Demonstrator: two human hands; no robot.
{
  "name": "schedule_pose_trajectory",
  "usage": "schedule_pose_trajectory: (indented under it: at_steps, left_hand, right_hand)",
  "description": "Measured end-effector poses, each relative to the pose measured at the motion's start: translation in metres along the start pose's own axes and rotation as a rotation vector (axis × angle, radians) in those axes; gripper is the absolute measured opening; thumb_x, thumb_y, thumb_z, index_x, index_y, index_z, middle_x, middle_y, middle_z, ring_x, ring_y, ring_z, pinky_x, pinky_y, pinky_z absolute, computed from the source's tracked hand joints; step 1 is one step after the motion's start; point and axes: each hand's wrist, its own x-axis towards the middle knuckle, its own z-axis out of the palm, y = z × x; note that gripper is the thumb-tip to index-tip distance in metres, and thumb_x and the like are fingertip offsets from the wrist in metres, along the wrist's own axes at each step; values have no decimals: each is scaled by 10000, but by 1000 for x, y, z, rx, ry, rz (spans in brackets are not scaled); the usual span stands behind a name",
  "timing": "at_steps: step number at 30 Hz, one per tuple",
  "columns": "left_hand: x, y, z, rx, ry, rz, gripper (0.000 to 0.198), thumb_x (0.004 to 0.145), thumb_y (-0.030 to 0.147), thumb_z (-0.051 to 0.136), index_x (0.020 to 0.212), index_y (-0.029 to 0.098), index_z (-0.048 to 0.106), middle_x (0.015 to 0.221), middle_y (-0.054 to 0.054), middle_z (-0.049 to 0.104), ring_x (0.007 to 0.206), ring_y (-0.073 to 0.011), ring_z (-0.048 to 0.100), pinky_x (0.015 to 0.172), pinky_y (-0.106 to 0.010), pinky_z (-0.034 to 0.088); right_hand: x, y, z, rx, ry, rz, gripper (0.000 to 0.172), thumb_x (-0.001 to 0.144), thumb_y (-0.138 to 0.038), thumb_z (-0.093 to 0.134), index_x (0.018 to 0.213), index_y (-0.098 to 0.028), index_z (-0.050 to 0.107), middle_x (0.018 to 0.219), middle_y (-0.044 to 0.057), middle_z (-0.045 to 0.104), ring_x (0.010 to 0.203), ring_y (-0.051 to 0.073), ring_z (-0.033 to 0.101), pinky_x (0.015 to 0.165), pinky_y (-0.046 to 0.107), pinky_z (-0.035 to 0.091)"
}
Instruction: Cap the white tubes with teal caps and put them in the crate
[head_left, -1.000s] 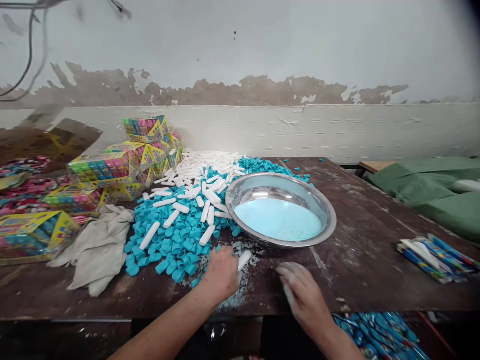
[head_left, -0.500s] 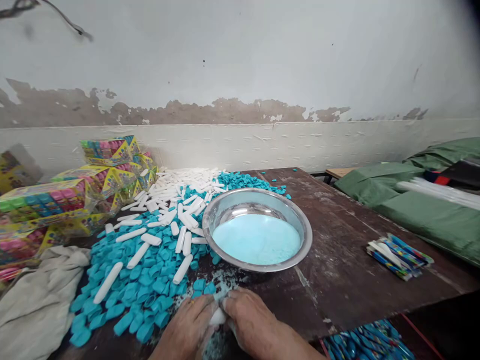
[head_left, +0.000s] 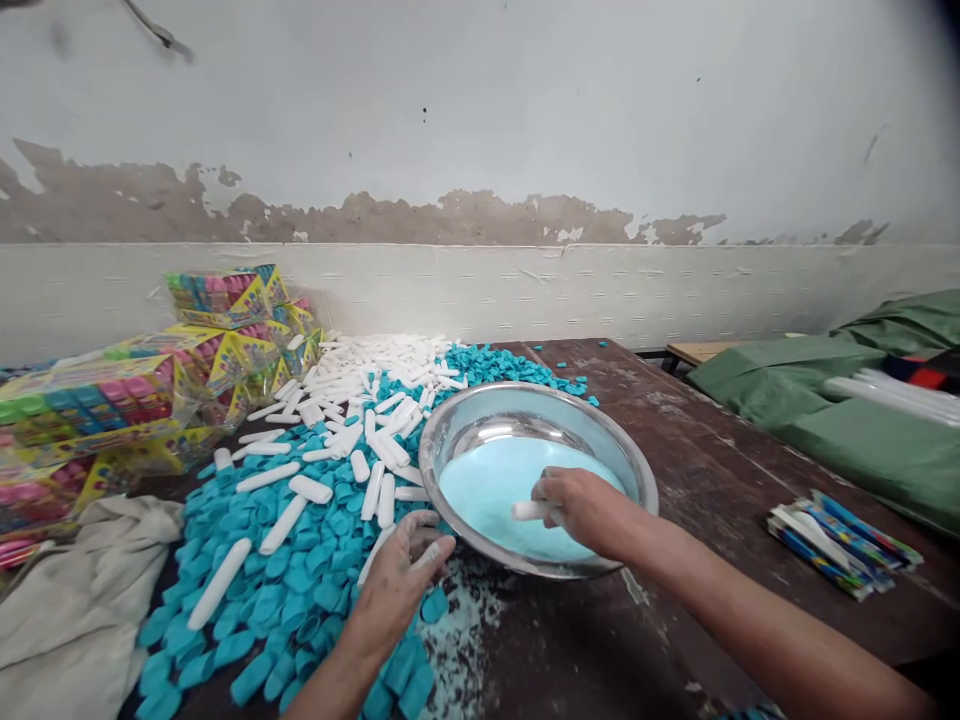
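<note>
My right hand [head_left: 589, 508] is closed around a white plastic tube [head_left: 528, 511], one end of it sticking out to the left, over the steel bowl [head_left: 643, 465]. Pale blue powder [head_left: 491, 490] fills the lower part of the bowl. My left hand [head_left: 397, 578] is open, thumb and fingers apart, above the edge of a heap of teal caps [head_left: 300, 575]. Just beyond its fingers a white tube [head_left: 373, 556] lies partly covered by the hand; whether they touch I cannot tell. White dust coats its fingertips.
Many white tubes [head_left: 375, 350] lie behind and on the caps. Packed boxes [head_left: 217, 350] of colourful items are stacked at left, beside a grey cloth [head_left: 90, 590]. Patterned blue pieces [head_left: 844, 545] lie at right; green sacks [head_left: 862, 400] stand beyond. Spilled powder [head_left: 465, 625] speckles the table.
My hands, together around a white piece at the front edge, have parted. The right has moved over the bowl with a white tube; the left has opened and moved toward the caps and tubes.
</note>
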Motion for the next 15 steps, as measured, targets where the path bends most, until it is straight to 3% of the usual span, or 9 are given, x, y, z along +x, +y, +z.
schedule_pose_trajectory:
  at_steps: [3,7,11,15]
  left_hand:
    - [16,-5,6,-67,-21,-53,477,714,554,541,930,130,501,642,-14,559,570,-147,529,475,-230,391]
    - [23,-6,9,-154,-32,-59,434,672,525,607,839,136,511,698,-12,538,599,-126,498,467,-206,361]
    - [24,-3,8,-205,-74,-57,430,683,492,616,893,131,518,711,-8,522,578,-112,478,459,-201,348]
    - [26,-5,9,-231,-73,-56,424,690,472,618,904,121,518,719,-20,534,597,-123,493,460,-201,355]
  right_hand:
    - [33,13,15,-124,-88,-11,213,637,-16,574,730,-185,665,746,42,656,661,182,604,525,240,354]
    - [61,19,30,-185,-194,-11,230,651,31,531,712,-137,675,735,94,667,683,213,618,561,261,384]
    - [75,18,42,-187,-342,3,125,650,-11,574,633,-87,672,667,144,663,651,246,625,574,289,413]
    - [77,7,51,-116,-443,-36,102,686,-98,586,669,-119,684,698,130,678,670,241,626,600,291,433]
